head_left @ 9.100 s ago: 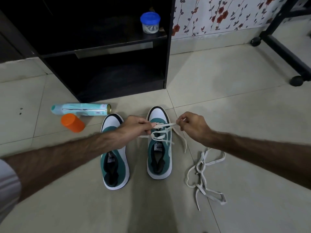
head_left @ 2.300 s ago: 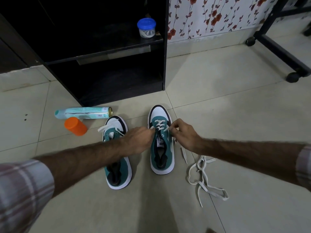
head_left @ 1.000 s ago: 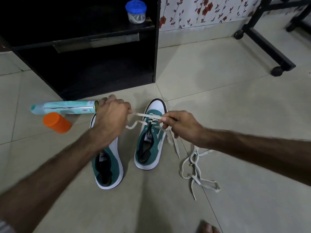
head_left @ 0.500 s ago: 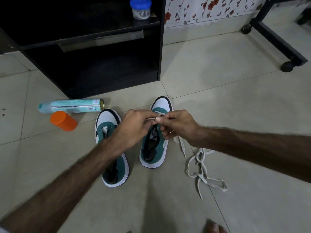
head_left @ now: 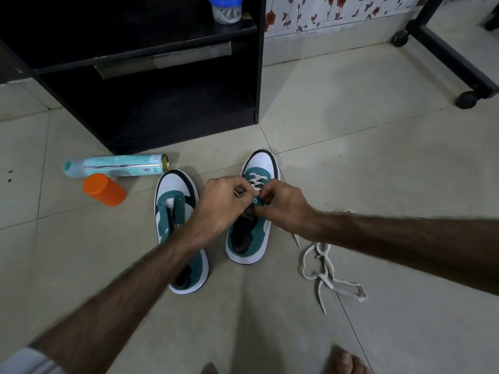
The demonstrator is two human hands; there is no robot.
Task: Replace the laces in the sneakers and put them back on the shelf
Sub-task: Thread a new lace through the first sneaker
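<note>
On the tiled floor (head_left: 351, 163) in front of the black shelf unit (head_left: 253, 76), the right-hand sneaker (head_left: 263, 164) is partly laced: white lace (head_left: 256, 182) crosses its far eyelets near the toe, while the eyelets nearer the tongue look unfilled. The left hand (head_left: 220, 203) pinches a lace end just above the eyelet row, and the right hand (head_left: 283, 206) has its fingers curled at the sneaker's near eyelet flap, seemingly steadying it or gripping the other strand; exactly what it holds is hidden. I judge this a mid-threading step, roughly halfway up this shoe.

Just to the left, the second sneaker (head_left: 172, 211) stands with open eyelets and only a scrap of white showing near the toe, so it is barely started, if at all. A loose lace (head_left: 324, 271) lies tangled on the floor to the right. Still left: finish this shoe, lace the other, then set both on the shelf.

Farther left lie a spray can (head_left: 116, 166) and an orange cap (head_left: 104, 188); a blue-lidded jar (head_left: 226, 8) sits on the shelf.
</note>
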